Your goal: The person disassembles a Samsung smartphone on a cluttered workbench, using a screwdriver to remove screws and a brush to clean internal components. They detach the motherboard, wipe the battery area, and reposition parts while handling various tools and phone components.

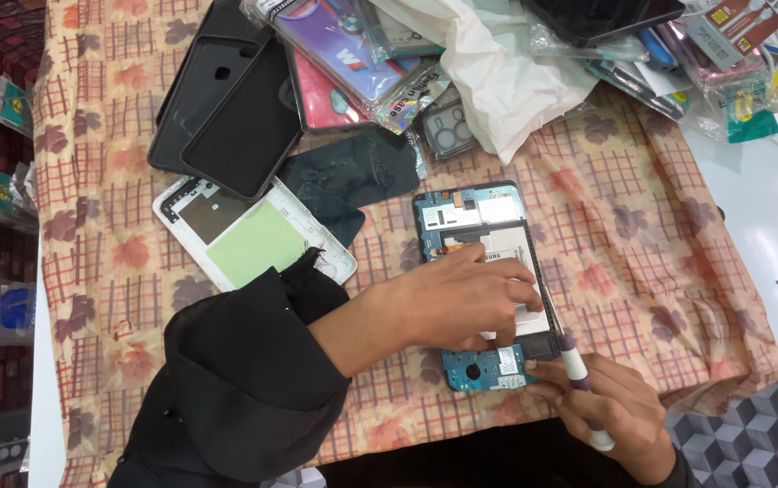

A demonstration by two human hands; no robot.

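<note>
Left hand [461, 303] flat on opened tablet [484, 271], clamping nothing | right hand [610, 407] clamped on white-tipped tool [579, 375] | best kept shallow at frame edge, pressure steady.

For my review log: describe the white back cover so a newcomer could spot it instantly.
Start at the patterned tablecloth. Left of the opened phone under the left hand lies the white back cover, inner side up. Its pale green panel distinguishes it from the black cases above.

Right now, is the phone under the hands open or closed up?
Open. The blue opened phone lies without its back cover, circuit boards and white battery showing, while the white back cover lies apart beside it.
</note>
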